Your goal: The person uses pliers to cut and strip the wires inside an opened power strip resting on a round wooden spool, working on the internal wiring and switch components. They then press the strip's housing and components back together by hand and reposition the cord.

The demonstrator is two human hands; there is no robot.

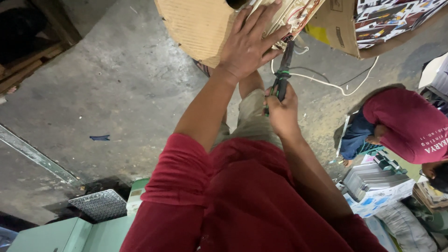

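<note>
We press our left hand (pixel 249 44) flat, released, on the cardboard panel (pixel 196 23); right hand (pixel 281 109) clenches the screwdriver (pixel 283 70), tip probably at the wiring. Next: steady, careful turning.

Rough, matt corrugated cardboard panel (pixel 196 23), dull stained concrete floor (pixel 116 84), black-and-green plastic screwdriver grip (pixel 281 81), smooth white plastic-coated cable (pixel 326 84), soft red cloth sleeve (pixel 177 172).

The left hand (pixel 247 44) lies flat on a cardboard piece (pixel 196 23). The right hand (pixel 281 112) grips a green-handled screwdriver (pixel 283 74) pointed at it.
</note>
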